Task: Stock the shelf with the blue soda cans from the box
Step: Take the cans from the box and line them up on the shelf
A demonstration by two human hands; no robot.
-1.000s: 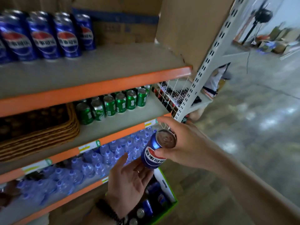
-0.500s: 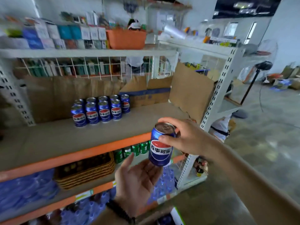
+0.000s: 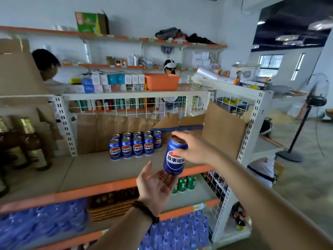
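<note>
My right hand (image 3: 193, 150) grips a blue soda can (image 3: 173, 160) round its top, holding it upright in front of the orange-edged shelf (image 3: 93, 170). Just below, my left hand (image 3: 155, 187) is open, palm up, its fingertips touching the can's bottom. Several blue soda cans (image 3: 135, 146) stand in two rows on that shelf, behind and left of the held can. The box is out of view.
Brown cardboard (image 3: 221, 130) lines the shelf's back and right end. Glass bottles (image 3: 34, 148) stand at the far left. Green cans (image 3: 185, 184) and a wicker basket (image 3: 111, 204) sit one level down, water bottles (image 3: 180, 231) lower. A fan (image 3: 304, 116) stands right.
The view has tilted up from the box and lower shelves to the shelf with the blue cans. Both hands rose with the can; the right hand's grip is unchanged.
</note>
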